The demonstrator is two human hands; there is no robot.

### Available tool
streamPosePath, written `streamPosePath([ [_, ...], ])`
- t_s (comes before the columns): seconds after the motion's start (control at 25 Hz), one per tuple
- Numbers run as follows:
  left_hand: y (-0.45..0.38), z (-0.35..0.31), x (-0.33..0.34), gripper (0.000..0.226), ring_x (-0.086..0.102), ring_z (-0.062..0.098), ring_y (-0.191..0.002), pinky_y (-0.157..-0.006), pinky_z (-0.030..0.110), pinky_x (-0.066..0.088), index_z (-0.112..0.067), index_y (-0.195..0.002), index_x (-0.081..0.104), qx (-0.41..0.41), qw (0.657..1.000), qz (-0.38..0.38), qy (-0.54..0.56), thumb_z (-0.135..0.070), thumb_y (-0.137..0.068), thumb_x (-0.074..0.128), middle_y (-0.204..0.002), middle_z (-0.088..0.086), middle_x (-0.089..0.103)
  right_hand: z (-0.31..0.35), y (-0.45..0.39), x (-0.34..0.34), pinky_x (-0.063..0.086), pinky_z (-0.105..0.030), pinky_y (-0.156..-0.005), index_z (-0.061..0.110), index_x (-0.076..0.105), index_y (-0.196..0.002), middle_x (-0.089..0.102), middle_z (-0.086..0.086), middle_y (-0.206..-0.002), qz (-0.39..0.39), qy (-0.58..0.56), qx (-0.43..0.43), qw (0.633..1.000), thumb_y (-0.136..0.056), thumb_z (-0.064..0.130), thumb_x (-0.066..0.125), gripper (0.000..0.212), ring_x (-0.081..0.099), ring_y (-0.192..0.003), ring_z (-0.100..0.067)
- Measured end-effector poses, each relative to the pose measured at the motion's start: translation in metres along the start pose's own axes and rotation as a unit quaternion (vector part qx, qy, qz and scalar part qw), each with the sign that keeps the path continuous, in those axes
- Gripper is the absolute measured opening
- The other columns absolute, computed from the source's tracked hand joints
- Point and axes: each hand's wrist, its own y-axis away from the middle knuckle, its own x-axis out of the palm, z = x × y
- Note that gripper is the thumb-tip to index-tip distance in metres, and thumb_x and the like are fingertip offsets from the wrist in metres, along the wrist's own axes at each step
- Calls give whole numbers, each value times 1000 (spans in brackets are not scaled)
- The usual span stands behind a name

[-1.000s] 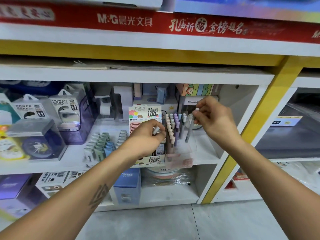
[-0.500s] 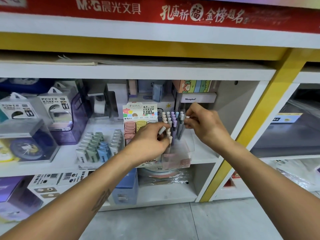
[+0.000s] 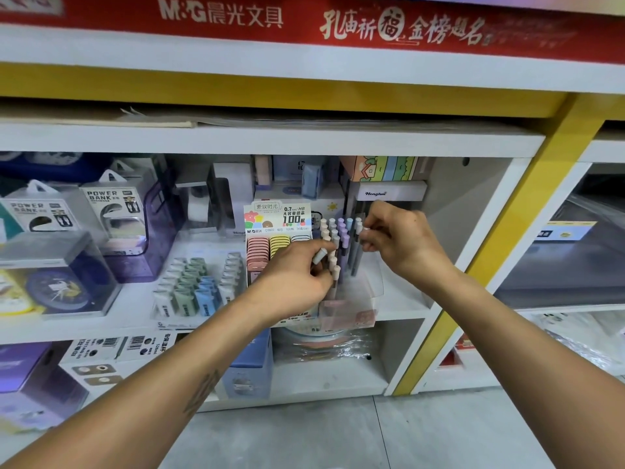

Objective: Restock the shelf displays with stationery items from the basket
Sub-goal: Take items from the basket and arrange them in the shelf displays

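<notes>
Here, both hands work at a clear pen stand (image 3: 351,299) on the middle shelf (image 3: 402,301) of a white shop unit. The stand holds upright pens (image 3: 341,238) with pastel caps, packed in stepped rows. The left hand (image 3: 297,275) reaches in from the lower left, its fingers (image 3: 321,270) curled round a grey-capped pen (image 3: 319,256) whose cap sticks out tilted toward the upper right, just in front of the rows. The right hand (image 3: 399,238) comes in from the right, and its fingers (image 3: 367,236) pinch the white top of a dark pen (image 3: 356,255) standing at the right edge of the rows; the barrel runs down into the stand.

Just left of the stand, touching it or nearly so, sits a pencil lead display (image 3: 279,231) with pink and yellow cases under a card reading 0.7 and 100. Further left on the same shelf are rows of small green, blue and white tubes (image 3: 196,282), a purple bin (image 3: 148,238), and power bank boxes (image 3: 108,211). A blue box (image 3: 252,363) stands on the shelf below. A red banner (image 3: 304,22) runs across the top. The basket is not in view.
</notes>
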Motion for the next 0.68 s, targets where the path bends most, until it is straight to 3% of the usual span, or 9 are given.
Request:
streamPosePath([
  [0.16, 0, -1, -1, 48, 46, -3, -59, -47, 0, 35, -29, -134, 58, -6, 1000, 2, 6, -9, -90, 56, -78, -21, 51, -1, -1, 3, 58, -43, -71, 22, 61, -82, 68, -2, -78, 32, 75, -10, 997, -95, 12, 63, 17, 68, -77, -21],
  [0.28, 2, -3, -2, 48, 48, -2, -62, -51, 2, 34, -28, -132, 59, -16, 1000, 7, 21, -6, -90, 54, -87, -13, 59, 4, -2, 5, 53, -40, -79, 12, 74, -103, 66, -6, -98, 42, 213, -28, 976, -99, 19, 58, 18, 63, -91, -27],
  [0.32, 2, -4, -3, 47, 51, -3, -60, -50, 3, 35, -27, -130, 59, -18, 999, 7, 34, -5, -89, 54, -85, -13, 59, 10, -1, 4, 52, -38, -80, 14, 75, -109, 65, -4, -101, 28, 203, -34, 978, -99, 21, 59, 20, 61, -92, -25],
  [0.4, 4, -6, -6, 43, 54, -7, -58, -50, 6, 37, -26, -124, 60, -12, 999, 8, 53, -3, -88, 53, -78, -15, 56, 27, 4, -4, 51, -32, -76, 16, 76, -110, 69, 3, -95, 16, 27, -29, 999, -96, 24, 65, 19, 62, -83, -15],
  [0.48, 5, -9, -10, 39, 56, 0, -71, -57, 17, 42, -26, -119, 56, -1, 999, 11, 37, -6, -86, 55, -83, -10, 58, 46, 12, -9, 51, -20, -65, 13, 77, -102, 75, 0, -86, 107, -210, -7, 972, -91, 23, 73, 16, 65, -72, -8],
  [0.56, 7, -10, -12, 37, 60, 13, -84, -61, 26, 47, -25, -117, 51, 7, 999, 10, 42, -8, -85, 58, -93, -4, 63, 57, 21, -6, 55, -20, -65, 4, 75, -102, 76, -12, -87, 172, -266, -17, 948, -87, 14, 76, 18, 68, -74, -13],
  [0.68, 9, -10, -10, 43, 63, 13, -84, -67, 28, 52, -26, -119, 49, 33, 996, 10, 81, -8, -83, 64, -95, -2, 66, 61, 26, -4, 58, -27, -70, -5, 71, -101, 73, -25, -89, 156, -315, -1, 936, -86, 1, 73, 16, 67, -76, -27],
])
